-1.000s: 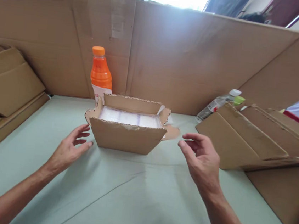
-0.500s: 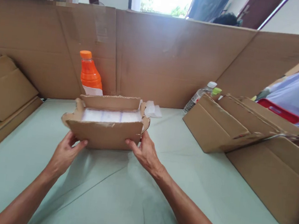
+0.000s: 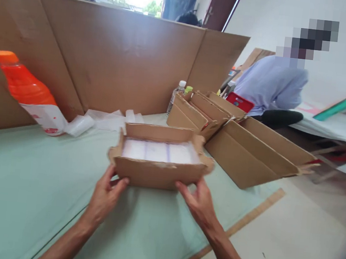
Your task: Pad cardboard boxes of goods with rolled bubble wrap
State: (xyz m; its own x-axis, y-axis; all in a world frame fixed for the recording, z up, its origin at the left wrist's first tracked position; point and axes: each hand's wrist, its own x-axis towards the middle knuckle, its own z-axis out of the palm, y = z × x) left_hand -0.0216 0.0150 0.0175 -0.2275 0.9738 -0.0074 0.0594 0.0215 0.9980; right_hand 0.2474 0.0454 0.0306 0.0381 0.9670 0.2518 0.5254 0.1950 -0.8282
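Between my two hands is a small open cardboard box (image 3: 158, 176), slightly blurred. Pale white contents (image 3: 156, 151) with thin purple lines lie inside it; their kind I cannot make out. My left hand (image 3: 108, 192) grips the box's lower left corner, thumb on the near wall. On the lower right corner my right hand (image 3: 198, 200) has the same hold, its thumb also against the front. The fingers of both hands are partly hidden behind the box. Clear plastic wrap (image 3: 106, 120) lies just beyond the box.
An orange bottle (image 3: 36, 90) leans at the left. A cardboard partition (image 3: 127, 59) lines the back. To the right stand cardboard boxes (image 3: 244, 153), a clear bottle (image 3: 176, 95) and a red object (image 3: 240, 101). The table edge (image 3: 244, 215) runs at lower right; a person (image 3: 267, 81) sits beyond.
The view has swung to the right, bringing the table edge and a seated person into sight. Both hands have carried the box along, rightward over the table.
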